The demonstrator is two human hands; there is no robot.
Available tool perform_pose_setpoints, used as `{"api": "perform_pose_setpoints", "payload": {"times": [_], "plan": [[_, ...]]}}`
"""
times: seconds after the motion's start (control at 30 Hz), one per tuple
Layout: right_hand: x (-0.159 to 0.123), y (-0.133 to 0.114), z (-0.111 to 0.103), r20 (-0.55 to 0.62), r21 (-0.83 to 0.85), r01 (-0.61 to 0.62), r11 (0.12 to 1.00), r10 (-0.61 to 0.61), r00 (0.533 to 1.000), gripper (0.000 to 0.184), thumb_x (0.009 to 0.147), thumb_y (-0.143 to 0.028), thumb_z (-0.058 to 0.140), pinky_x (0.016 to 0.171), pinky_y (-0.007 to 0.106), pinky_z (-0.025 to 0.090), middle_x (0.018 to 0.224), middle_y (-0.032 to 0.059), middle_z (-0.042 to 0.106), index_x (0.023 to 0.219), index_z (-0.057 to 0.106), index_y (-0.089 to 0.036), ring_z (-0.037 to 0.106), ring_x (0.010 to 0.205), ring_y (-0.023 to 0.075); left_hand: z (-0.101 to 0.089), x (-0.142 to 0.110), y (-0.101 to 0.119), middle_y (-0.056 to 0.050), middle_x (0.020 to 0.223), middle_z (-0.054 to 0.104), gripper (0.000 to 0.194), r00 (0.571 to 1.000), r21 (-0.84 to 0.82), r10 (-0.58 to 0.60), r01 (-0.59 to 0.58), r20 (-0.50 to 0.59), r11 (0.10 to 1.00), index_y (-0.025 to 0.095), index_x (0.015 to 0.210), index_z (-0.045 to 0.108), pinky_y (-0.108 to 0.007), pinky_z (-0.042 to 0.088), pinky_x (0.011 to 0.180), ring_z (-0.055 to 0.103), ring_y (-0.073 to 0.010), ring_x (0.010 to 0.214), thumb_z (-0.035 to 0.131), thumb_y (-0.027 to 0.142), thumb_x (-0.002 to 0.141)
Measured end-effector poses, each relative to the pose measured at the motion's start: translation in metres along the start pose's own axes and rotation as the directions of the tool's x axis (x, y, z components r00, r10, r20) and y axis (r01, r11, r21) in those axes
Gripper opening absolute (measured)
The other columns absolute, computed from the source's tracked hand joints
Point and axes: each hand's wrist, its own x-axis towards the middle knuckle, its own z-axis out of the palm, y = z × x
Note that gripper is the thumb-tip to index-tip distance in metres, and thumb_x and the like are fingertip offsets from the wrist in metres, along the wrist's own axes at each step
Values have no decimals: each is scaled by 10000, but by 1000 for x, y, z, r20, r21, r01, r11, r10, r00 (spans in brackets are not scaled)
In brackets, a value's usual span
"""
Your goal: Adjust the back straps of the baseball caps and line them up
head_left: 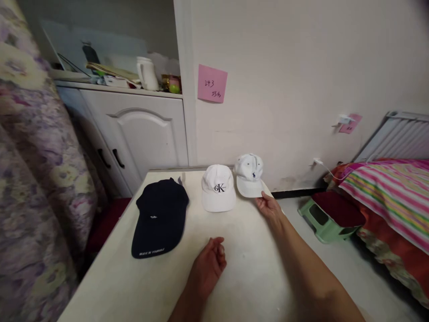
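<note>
My right hand (268, 206) pinches the brim of a white baseball cap (250, 172) with a small dark emblem, at the table's far right corner. Just left of it sits a second white baseball cap (218, 190) with dark letters on its front, brim toward me. A dark navy baseball cap (161, 219) lies farther left, with small white lettering along its brim edge. Over the middle of the table, below the lettered cap, my left hand (212, 264) is loosely closed, fingers curled in, with nothing visible in it.
The pale table (234, 277) stands against the wall. Beyond its left side are a white cabinet (144, 125), a floral curtain (30, 170) and a dark red seat (109, 226). On the right are a green stool (323, 219) and a bed with a striped cover (395, 192).
</note>
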Motion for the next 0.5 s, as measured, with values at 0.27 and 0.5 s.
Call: {"api": "perform_pose_setpoints", "payload": {"times": [0.27,0.5], "plan": [[28,2,-20,-71,-30,-40,999,38,997,289,954,-302,609,784,387,584,1168,82,637,1203,593,-157,662,945,206,2,-2,0,-14,647,592,158,999,24,-11,12,-39,1000,109,892,713,-185,449,500,535,-82,505,603,216,932],[28,2,-27,-17,-69,-23,997,21,1000,293,953,-302,609,790,393,582,1175,84,633,1207,590,-158,659,952,209,3,-4,1,-17,660,605,93,1000,36,8,-7,-11,999,111,889,722,-180,452,506,544,-82,521,661,180,882]]}}
